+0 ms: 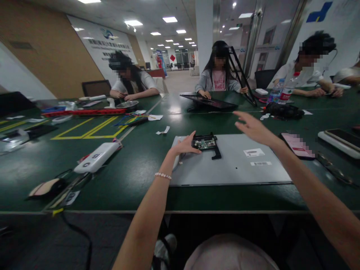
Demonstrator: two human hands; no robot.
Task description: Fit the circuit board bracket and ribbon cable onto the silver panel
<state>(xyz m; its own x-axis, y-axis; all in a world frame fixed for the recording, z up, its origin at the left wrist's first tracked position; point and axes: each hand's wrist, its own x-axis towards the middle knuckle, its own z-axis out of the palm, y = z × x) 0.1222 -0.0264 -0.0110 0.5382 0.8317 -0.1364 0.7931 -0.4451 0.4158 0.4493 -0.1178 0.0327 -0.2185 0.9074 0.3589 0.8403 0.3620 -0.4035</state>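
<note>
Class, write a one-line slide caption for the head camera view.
Left hand at a black frame with a circuit board, over a grey panel; right hand open in the air.

The panel (219, 171) looks smooth, matt metal — the bracket (216, 152), plastic.

Indoor office. Ceiling lights (170, 19) on, bright panels in rows running far back. Brown wall (28, 60) at left; white sign panel (97, 54) against it, lettering plus logo (107, 34). White column (204, 33) right of centre, glass partition (229, 41) just beside. White wall (347, 30) far right, blue emblem (320, 13) on it. Long dark-green bench (118, 195), glossy, yellow lines (83, 137) at left. Dark-framed chair (97, 89) behind. Pale floor (180, 82) at back, dark floor (42, 240) below near edge.
</note>
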